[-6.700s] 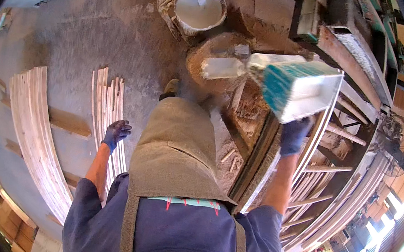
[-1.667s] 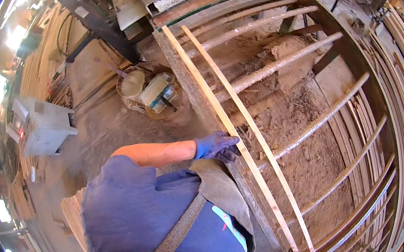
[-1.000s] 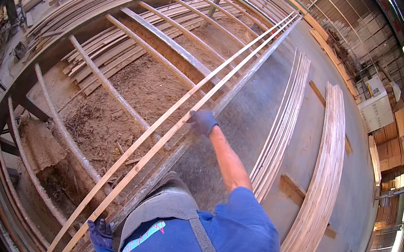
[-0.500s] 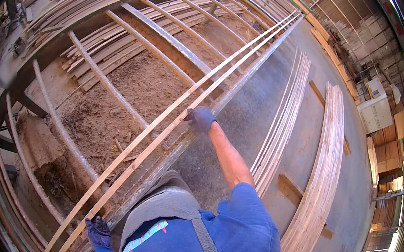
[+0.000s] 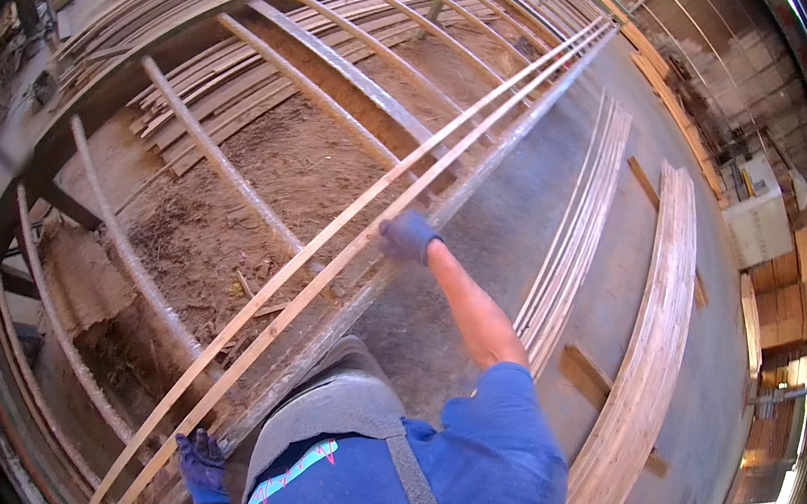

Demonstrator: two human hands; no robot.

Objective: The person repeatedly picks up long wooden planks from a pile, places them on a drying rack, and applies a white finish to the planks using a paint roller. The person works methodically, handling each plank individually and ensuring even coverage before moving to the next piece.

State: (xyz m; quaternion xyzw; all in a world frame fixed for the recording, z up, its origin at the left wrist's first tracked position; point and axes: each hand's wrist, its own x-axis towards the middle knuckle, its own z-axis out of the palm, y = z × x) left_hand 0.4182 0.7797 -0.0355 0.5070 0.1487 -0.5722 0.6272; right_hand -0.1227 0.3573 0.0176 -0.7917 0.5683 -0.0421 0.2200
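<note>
Two long, thin wooden strips [image 5: 321,280] lie side by side across the crossbars of a metal rack [image 5: 368,87], running from the lower left to the far upper right. My right hand [image 5: 409,237], in a dark blue-grey glove, is closed at the edge of the nearer strip about midway along it; its fingertips are partly hidden and slightly blurred. Down at the lower left, my left hand [image 5: 204,467], in a dark purple-blue glove, rests beside the same strip near its close end, with its fingers apart and slightly bent.
The rack's front rail [image 5: 478,181] passes just before me. Below the bars lie sawdust [image 5: 264,154] and loose boards [image 5: 204,112]. On the floor to the right are a narrow bundle of strips [image 5: 578,228] and a wider board stack [image 5: 653,313] on wooden bearers [image 5: 586,373].
The whole view has shifted slightly. My right hand sits a touch further right at the near strip, and my left hand stays beside its close end.
</note>
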